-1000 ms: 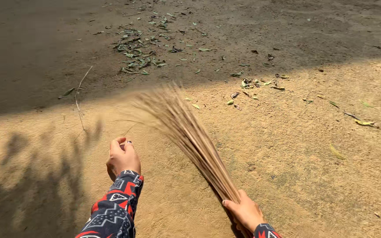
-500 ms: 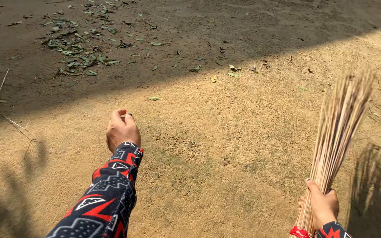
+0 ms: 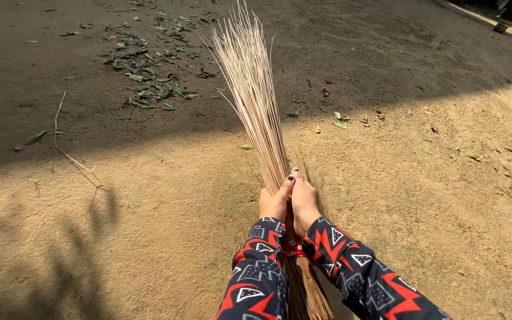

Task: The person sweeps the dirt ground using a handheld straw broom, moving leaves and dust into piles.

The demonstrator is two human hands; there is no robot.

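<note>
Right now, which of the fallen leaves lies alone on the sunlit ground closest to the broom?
The small green leaf just left of the broom sticks, on sunlit sand at the shadow's edge. The other leaves lie scattered farther off, mostly in shade.

- Stick broom (image 3: pixel 255 101) swung from right side to centre, tips now up.
- Left hand (image 3: pixel 275 201) joined right hand (image 3: pixel 304 201); both clasp the bundle.

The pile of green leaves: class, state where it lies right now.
In the head view the pile of green leaves lies upper left on the shaded ground, just left of the broom tips, beyond a thin twig.
</note>
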